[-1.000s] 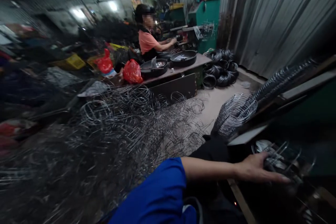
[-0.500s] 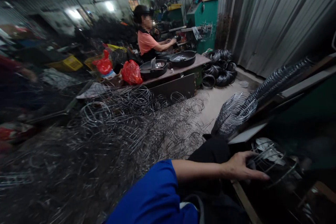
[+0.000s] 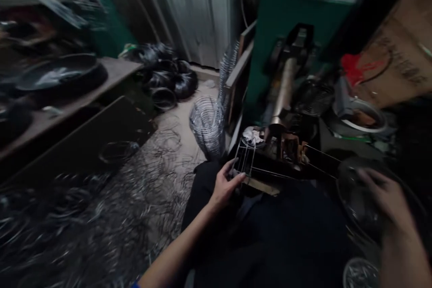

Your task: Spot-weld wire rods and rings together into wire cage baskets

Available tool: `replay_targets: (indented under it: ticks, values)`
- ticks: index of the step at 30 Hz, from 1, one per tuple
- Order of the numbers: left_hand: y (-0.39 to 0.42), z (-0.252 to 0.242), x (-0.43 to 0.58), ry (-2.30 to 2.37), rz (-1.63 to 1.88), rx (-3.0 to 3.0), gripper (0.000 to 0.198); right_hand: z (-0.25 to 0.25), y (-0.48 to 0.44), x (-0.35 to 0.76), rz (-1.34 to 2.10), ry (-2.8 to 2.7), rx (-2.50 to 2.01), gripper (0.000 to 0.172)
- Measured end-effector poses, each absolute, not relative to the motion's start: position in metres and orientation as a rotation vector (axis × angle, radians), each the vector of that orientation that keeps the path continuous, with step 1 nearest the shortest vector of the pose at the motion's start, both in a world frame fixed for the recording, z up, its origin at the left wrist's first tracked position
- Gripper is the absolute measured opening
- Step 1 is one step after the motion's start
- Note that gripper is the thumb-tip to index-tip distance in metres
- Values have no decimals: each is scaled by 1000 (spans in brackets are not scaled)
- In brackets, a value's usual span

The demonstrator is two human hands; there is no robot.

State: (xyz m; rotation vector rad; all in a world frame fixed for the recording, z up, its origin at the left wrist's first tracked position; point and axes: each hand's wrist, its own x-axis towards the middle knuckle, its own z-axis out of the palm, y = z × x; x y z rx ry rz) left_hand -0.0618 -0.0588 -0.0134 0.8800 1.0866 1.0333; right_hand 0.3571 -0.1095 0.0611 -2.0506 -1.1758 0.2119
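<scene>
My left hand [image 3: 227, 185] is closed, thumb and fingers pinching the near end of a wire frame [image 3: 249, 155] made of thin metal rods. The frame reaches away from the hand, beside a machine with a metal cylinder [image 3: 284, 92] and a copper-coloured block [image 3: 290, 147] at its lower end. On the right, my right hand [image 3: 388, 195] is over a dark round pan [image 3: 354, 189]. Motion smears its fingers, and I cannot make out whether they hold anything. A white crumpled piece [image 3: 253, 135] lies behind the wire frame.
A nested stack of wire rings [image 3: 207, 126] leans beside a board [image 3: 239, 65]. Loose wire pieces [image 3: 135, 207] cover the floor at left. Coils of black wire [image 3: 172, 72] lie by the wall. A bowl of small metal pieces [image 3: 361, 274] and a cardboard box [image 3: 398, 49] are at right.
My view has swung to the right, bringing the machine, the dark pan and my right hand into sight. My left hand has gone from spread fingers by the wire frame to gripping it.
</scene>
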Motion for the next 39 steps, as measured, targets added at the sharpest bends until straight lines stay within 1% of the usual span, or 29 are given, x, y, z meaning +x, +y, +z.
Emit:
replay_targets:
  ticks: [2, 4, 9, 13, 19, 26, 32, 39]
  values:
    - [-61, -13, -59, 1075, 1012, 874, 77, 51, -103, 343, 468, -1075, -1930, 47]
    - [-63, -11, -56, 1079, 1010, 875, 78, 38, -83, 317, 616, -1034, -1748, 48]
    - [-60, -5, -52, 1123, 1038, 881, 78, 9, -50, 258, 797, -1113, -1495, 53]
    - [-55, -3, -46, 1117, 1032, 852, 81, -8, -46, 242, 879, -1115, -1430, 54]
    - [-52, -6, -34, 1093, 1054, 802, 79, -12, -39, 241, 923, -1107, -1459, 57]
    - [-48, -4, -26, 1112, 1091, 809, 72, -13, -29, 243, 868, -1084, -1448, 63]
    - [-47, 1, -21, 1110, 1103, 810, 77, -19, -24, 247, 839, -1062, -1414, 61]
    - [-43, -3, -17, 1099, 1117, 815, 77, -21, -18, 252, 825, -1071, -1448, 60]
